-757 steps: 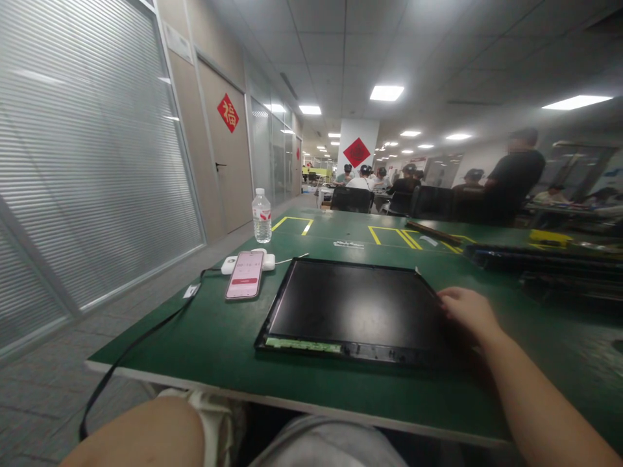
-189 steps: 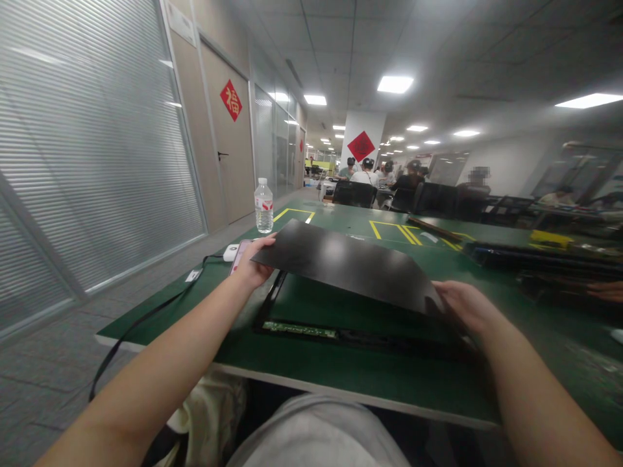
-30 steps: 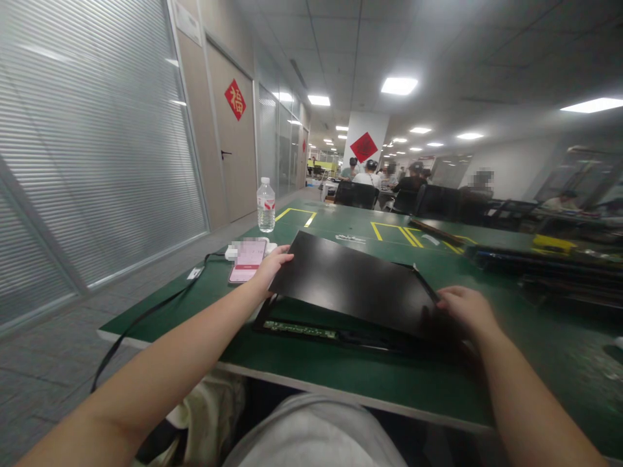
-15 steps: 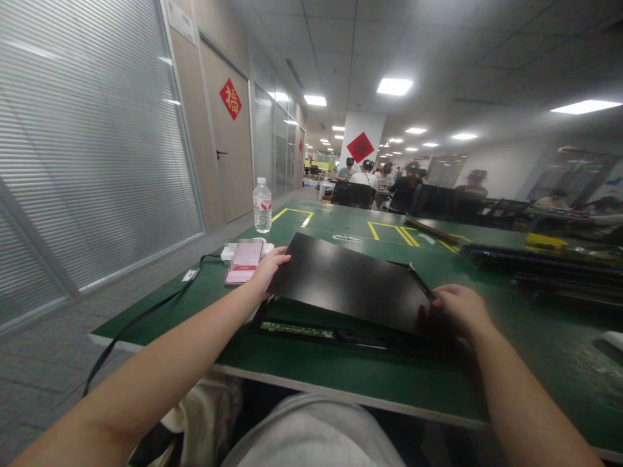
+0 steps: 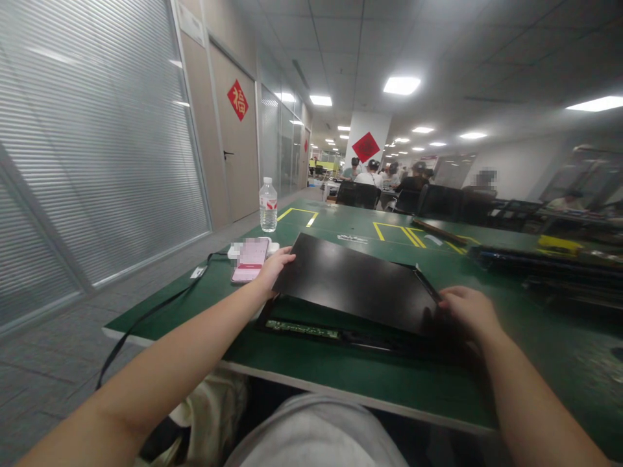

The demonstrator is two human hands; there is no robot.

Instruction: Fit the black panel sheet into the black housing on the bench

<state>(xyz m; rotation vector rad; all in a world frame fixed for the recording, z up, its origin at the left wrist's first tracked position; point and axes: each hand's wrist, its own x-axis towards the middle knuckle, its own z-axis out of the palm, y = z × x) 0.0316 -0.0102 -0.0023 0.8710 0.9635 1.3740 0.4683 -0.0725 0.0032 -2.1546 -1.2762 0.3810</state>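
A glossy black flat panel (image 5: pixel 355 279), which looks like a display panel, is tilted above the table in front of me. My left hand (image 5: pixel 276 267) grips its left edge, fingertips on the top face. At the right edge, my right hand (image 5: pixel 470 312) has its fingers closed on the panel's side, next to a thin dark strip (image 5: pixel 427 284). Under the panel's near edge lies a dark frame (image 5: pixel 374 342) with a narrow green circuit board (image 5: pixel 302 329) along it. The panel covers most of that frame.
A phone (image 5: pixel 250 261) lies beside my left hand, a water bottle (image 5: pixel 268 206) behind it. A black cable (image 5: pixel 156 305) runs off the table's left edge. Dark long parts (image 5: pixel 516 259) are stacked at the right on the green table (image 5: pixel 335 373). People sit farther back.
The view has turned slightly left, so everything sits a little farther right. Both hands keep their hold, and the panel's tilt looks the same.
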